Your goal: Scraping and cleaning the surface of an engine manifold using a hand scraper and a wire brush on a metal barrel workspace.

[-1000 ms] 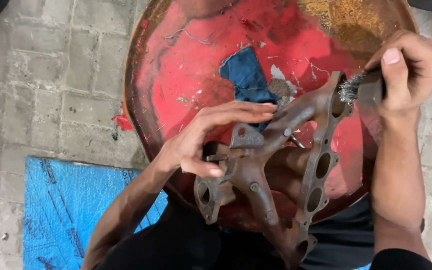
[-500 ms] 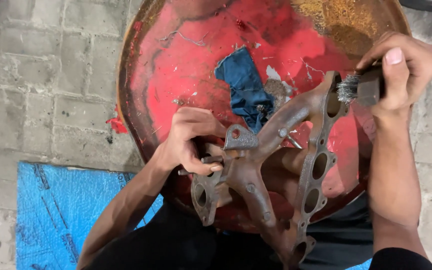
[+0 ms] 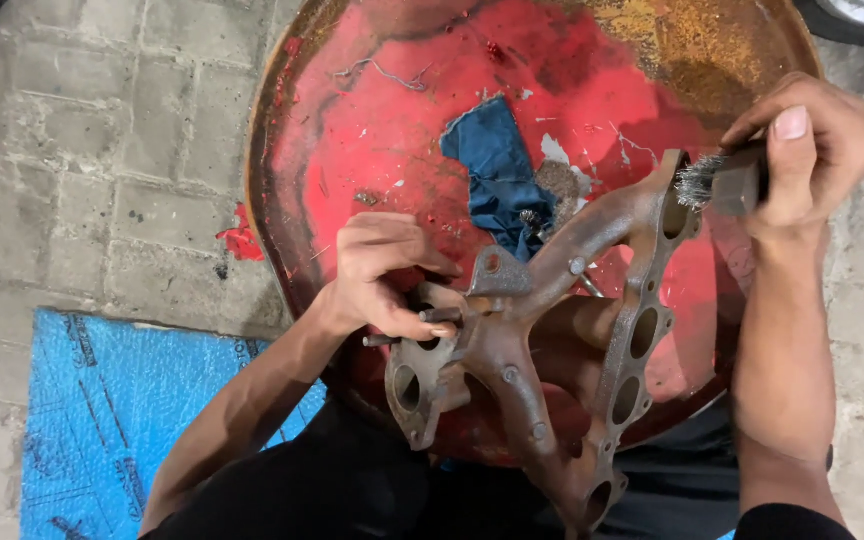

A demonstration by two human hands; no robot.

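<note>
From my feed I look straight down on a rusty cast-metal manifold (image 3: 542, 350), brown and pitted, with curved tubular runners joining a long flat flange pierced by a row of oval ports and a smaller flange with round openings at its near-left end. It lies across the near half of a round red drum lid (image 3: 372, 150), whose paint is scratched and flaked, with a patch of orange rust toward its far right edge. My left hand (image 3: 387, 270) is curled closed over the manifold's smaller flange, fingers wrapped about a short stud that juts out to the left, so it grips the casting there. My right hand (image 3: 812, 150) is closed tightly around a small wire brush (image 3: 717, 182); its dark block handle sits between thumb and fingers, and the grey bristle tuft presses against the far end of the long flange, just at the outermost port. Beyond the manifold, on the lid, lies a crumpled dark blue rag (image 3: 497, 175), its near edge tucked just behind the runners, with a small heap of gritty brown debris beside it. The drum stands on a grey paved floor (image 3: 82, 150) of worn, mottled blocks. A scrap of red material (image 3: 240, 240) lies on the paving just left of the lid, and a blue plastic sheet (image 3: 102, 410) with a woven look covers the floor at the near left, partly hidden by my left forearm. Dark clothing fills the bottom of the view beneath the manifold.
</note>
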